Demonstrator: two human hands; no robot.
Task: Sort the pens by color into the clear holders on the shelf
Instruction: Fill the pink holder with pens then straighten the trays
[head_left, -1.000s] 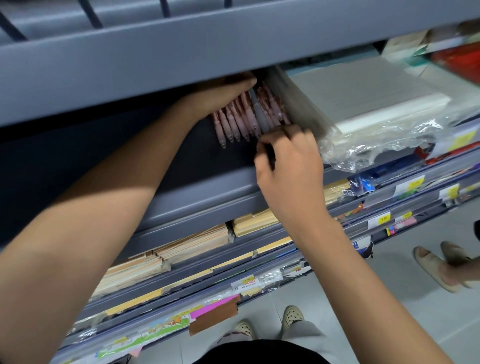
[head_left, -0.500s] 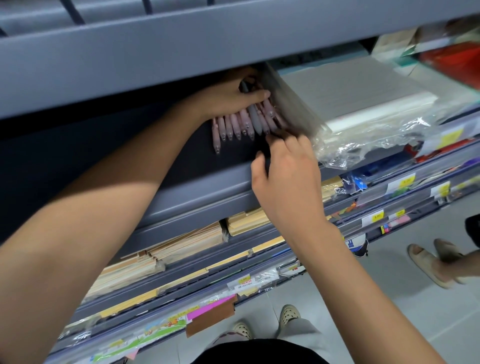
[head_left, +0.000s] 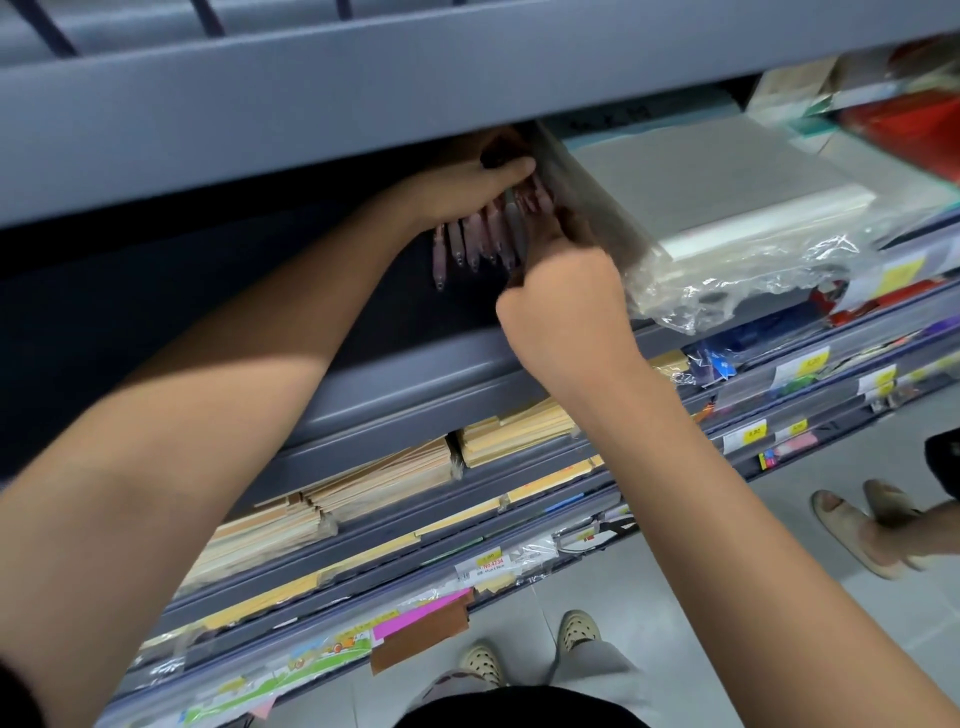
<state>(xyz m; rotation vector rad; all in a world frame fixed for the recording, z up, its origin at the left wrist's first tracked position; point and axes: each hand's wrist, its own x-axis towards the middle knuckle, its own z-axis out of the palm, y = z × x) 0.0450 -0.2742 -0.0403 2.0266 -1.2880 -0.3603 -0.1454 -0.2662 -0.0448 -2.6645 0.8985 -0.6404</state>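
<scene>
A bundle of several pink pens (head_left: 475, 241) hangs tips-down under the grey upper shelf (head_left: 363, 78). My left hand (head_left: 467, 187) is closed around the pens' upper ends, thumb across the front. My right hand (head_left: 563, 283) sits just right of and below the bundle, fingers curled against the pens and the clear plastic edge (head_left: 597, 208) beside them. What the right fingers pinch is hidden. No clear holder can be made out; the shelf's lip hides the space behind the hands.
A plastic-wrapped stack of grey paper (head_left: 701, 176) lies right of the pens. Lower shelves hold stacks of tan envelopes (head_left: 363, 488) and price tags (head_left: 485, 564). Another person's sandalled feet (head_left: 872, 525) stand on the tiled floor at right; my own feet (head_left: 530, 644) are below.
My left hand has slid right and clamped its thumb over the pen bundle, drawing the pens together. My right hand has moved up closer against the pens.
</scene>
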